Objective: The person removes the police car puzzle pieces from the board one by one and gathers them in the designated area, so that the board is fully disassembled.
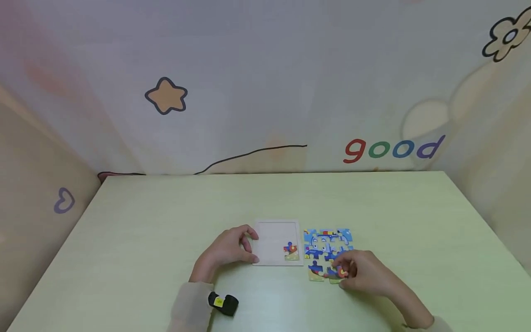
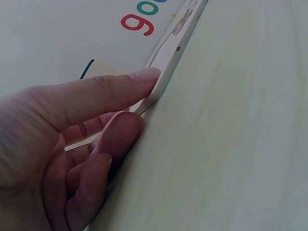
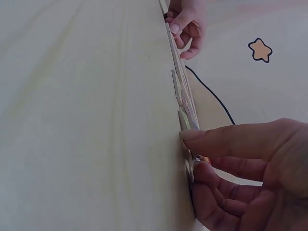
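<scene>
A white puzzle tray [image 1: 275, 222] lies flat on the table, with one jigsaw piece [image 1: 291, 252] in its lower right corner. My left hand [image 1: 229, 248] holds the tray's left edge, thumb at the near corner and fingers curled; the left wrist view shows the thumb against the rim. Right of the tray, several blue and yellow puzzle pieces [image 1: 319, 251] lie laid out as a picture. At its near right corner my right hand [image 1: 365, 272] pinches a puzzle piece [image 1: 342, 272] between thumb and fingers, which partly cover it.
The pale green table [image 1: 137, 240] runs back to a printed wall [image 1: 265, 92]. A black wrist strap [image 1: 224, 303] with a yellow label is on the left sleeve.
</scene>
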A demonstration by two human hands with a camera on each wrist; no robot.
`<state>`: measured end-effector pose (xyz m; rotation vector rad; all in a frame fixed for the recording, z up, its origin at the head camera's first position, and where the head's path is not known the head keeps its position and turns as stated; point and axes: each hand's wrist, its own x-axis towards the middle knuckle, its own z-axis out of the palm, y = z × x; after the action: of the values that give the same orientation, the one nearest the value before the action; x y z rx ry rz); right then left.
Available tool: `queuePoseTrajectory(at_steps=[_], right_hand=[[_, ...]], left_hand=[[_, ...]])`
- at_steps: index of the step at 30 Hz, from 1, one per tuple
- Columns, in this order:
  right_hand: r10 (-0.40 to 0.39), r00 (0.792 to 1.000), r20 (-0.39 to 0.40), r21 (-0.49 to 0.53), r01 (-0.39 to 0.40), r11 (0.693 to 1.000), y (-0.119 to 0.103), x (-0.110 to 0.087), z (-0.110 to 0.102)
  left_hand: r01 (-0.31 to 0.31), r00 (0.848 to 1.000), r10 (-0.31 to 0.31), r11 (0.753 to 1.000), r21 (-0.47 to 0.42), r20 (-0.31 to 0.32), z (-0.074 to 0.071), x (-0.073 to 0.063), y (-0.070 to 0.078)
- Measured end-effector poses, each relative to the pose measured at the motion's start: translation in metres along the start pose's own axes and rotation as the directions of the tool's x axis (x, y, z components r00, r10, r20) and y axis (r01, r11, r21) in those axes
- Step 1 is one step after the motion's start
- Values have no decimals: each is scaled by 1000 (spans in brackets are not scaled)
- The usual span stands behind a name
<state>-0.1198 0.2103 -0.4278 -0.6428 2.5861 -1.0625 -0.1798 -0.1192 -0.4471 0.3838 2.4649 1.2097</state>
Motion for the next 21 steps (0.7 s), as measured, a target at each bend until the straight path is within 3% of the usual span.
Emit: queuePoseTrajectory(at_steps=[17, 21], right_hand=[[24, 1000, -15, 1, -24, 1000, -4, 0, 1], [27, 998, -54, -40, -29, 999, -4, 1, 1]], left_hand=[[17, 1000, -17, 1000, -3, -21, -1, 1, 0], [13, 1000, -13, 1000, -4, -14, 1, 0, 0]])
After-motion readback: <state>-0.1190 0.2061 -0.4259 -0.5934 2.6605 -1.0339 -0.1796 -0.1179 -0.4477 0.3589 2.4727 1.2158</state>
